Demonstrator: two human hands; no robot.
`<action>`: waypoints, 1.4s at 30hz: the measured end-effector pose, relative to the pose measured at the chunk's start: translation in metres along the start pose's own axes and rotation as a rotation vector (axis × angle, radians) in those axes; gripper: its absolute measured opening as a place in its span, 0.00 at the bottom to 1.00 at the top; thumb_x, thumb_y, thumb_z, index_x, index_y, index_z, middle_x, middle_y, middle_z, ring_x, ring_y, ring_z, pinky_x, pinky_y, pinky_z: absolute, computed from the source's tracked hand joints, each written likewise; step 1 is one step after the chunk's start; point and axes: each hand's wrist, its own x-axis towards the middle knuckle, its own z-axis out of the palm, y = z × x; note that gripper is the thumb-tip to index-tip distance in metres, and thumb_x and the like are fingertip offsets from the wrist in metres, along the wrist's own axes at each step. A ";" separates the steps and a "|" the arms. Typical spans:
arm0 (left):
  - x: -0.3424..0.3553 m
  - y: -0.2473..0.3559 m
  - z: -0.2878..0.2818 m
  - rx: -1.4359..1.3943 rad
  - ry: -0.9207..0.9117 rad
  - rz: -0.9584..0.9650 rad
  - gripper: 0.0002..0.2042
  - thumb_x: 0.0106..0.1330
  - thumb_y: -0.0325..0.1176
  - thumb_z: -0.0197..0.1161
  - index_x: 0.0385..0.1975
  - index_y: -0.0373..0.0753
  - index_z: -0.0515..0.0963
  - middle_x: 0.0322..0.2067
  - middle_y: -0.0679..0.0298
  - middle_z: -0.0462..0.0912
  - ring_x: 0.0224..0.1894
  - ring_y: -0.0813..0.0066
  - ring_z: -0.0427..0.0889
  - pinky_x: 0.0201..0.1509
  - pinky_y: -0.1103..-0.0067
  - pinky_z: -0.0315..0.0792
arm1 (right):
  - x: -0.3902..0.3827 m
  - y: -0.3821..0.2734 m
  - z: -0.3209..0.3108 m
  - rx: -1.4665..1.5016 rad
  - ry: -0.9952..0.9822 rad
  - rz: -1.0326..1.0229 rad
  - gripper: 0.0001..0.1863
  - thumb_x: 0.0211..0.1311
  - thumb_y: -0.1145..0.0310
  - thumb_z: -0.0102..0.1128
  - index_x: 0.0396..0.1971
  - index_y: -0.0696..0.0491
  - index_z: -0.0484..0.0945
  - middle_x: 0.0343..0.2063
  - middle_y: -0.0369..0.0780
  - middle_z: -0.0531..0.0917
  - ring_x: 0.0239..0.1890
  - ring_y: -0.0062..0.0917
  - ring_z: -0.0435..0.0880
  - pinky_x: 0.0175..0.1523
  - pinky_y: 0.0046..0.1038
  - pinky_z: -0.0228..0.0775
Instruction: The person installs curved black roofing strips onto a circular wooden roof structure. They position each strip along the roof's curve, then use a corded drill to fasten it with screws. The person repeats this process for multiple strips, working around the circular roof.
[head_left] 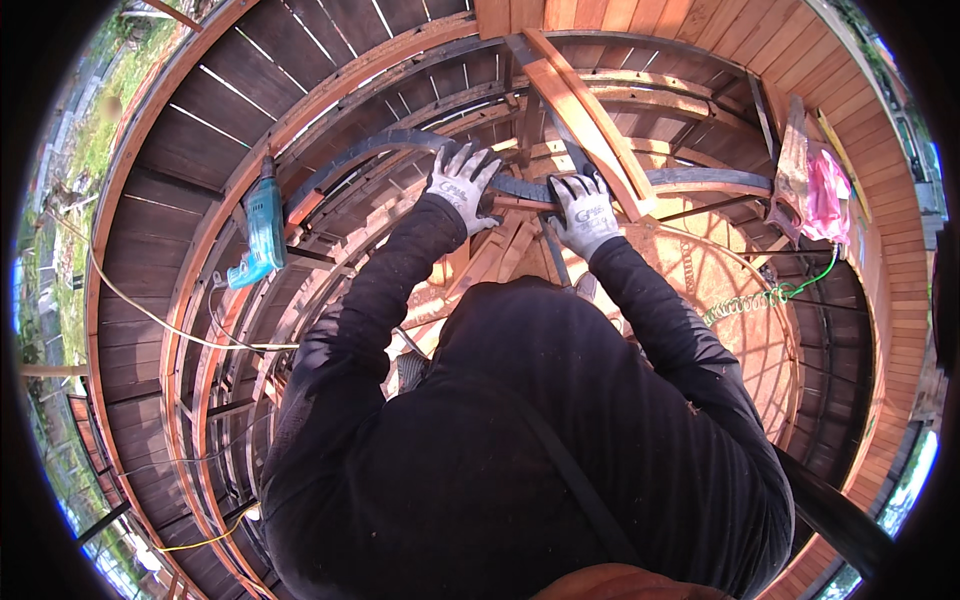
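Observation:
In front of me a dark curved rail (390,141), apparently faced with a grey-black strip, arches across the round wooden frame. My left hand (463,187), in a white and grey work glove, rests on the rail with its fingers stretched and spread. Over the same rail, a short way to the right, lies my right hand (585,212) in a matching glove, fingers apart and pointing away from me. The stretch of rail between the hands shows; the parts beneath the palms are hidden. Just beyond my right hand a reddish wooden board (590,115) slants across.
A teal power drill (264,228) hangs at the left frame beside a pale cord (150,310). On the right are a handsaw (790,170), a pink bag (825,200) and a coiled green hose (745,304). Curved ribs surround the sawdust-coloured floor (730,370) below.

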 end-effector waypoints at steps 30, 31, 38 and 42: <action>0.035 -0.021 0.022 -0.021 0.018 0.202 0.33 0.44 0.54 0.70 0.51 0.44 0.73 0.49 0.56 0.75 0.57 0.55 0.69 0.69 0.57 0.51 | -0.002 0.005 0.008 0.085 0.112 -0.054 0.32 0.52 0.61 0.65 0.58 0.53 0.69 0.50 0.45 0.74 0.57 0.39 0.70 0.68 0.44 0.53; 0.034 -0.020 0.022 -0.032 0.023 0.190 0.34 0.44 0.54 0.70 0.51 0.44 0.73 0.50 0.56 0.75 0.58 0.55 0.69 0.69 0.57 0.50 | -0.002 0.005 0.007 0.090 0.109 -0.050 0.31 0.52 0.61 0.65 0.57 0.53 0.69 0.50 0.45 0.74 0.57 0.39 0.70 0.68 0.44 0.53; 0.030 -0.010 0.008 -0.052 -0.074 0.100 0.35 0.48 0.57 0.66 0.55 0.44 0.71 0.55 0.54 0.73 0.63 0.53 0.65 0.73 0.54 0.42 | -0.001 0.005 0.007 0.065 0.041 -0.027 0.33 0.53 0.57 0.64 0.58 0.54 0.69 0.53 0.45 0.73 0.61 0.39 0.67 0.70 0.45 0.50; 0.028 -0.009 0.014 -0.114 0.011 0.095 0.34 0.42 0.53 0.72 0.52 0.47 0.72 0.52 0.55 0.73 0.62 0.54 0.65 0.72 0.53 0.45 | -0.001 0.005 0.007 0.059 0.054 -0.018 0.32 0.53 0.57 0.64 0.58 0.54 0.69 0.53 0.45 0.73 0.60 0.38 0.68 0.70 0.44 0.50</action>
